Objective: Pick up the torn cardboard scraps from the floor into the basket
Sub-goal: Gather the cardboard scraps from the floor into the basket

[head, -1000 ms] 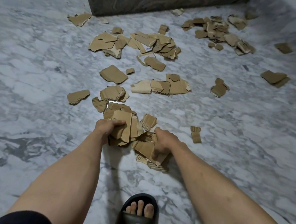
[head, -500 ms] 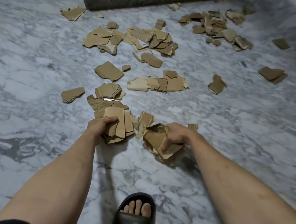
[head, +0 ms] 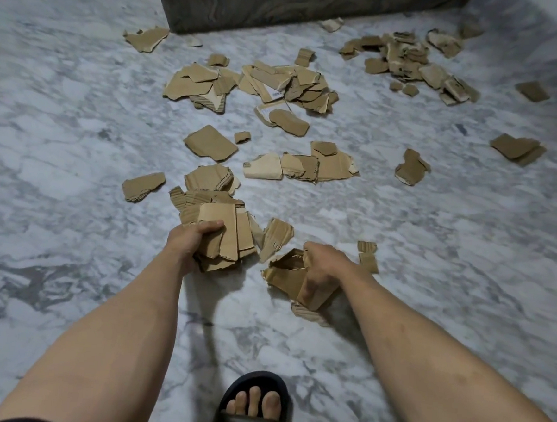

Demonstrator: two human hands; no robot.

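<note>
Torn brown cardboard scraps lie scattered over the marble floor [head: 78, 137]. My left hand [head: 191, 242] grips a stack of scraps [head: 227, 237], thumb on top, just above the floor. My right hand [head: 321, 266] grips another bundle of scraps [head: 290, 276], fingers curled over it. One loose ridged scrap [head: 277, 238] lies between the two hands, and two small pieces [head: 368, 255] sit just right of my right hand. Bigger heaps lie farther away, one in the middle [head: 279, 85] and one at the back right [head: 409, 60]. No basket is in view.
A dark patterned block [head: 285, 3] stands at the back of the floor. My foot in a black sandal [head: 251, 410] is at the bottom centre. Single scraps lie at the far right [head: 517, 149] and left [head: 142, 186].
My right hand shifted right with its bundle of scraps, then eased back down toward the floor. The left hand keeps its grip on its stack. The camera view tilted slightly.
</note>
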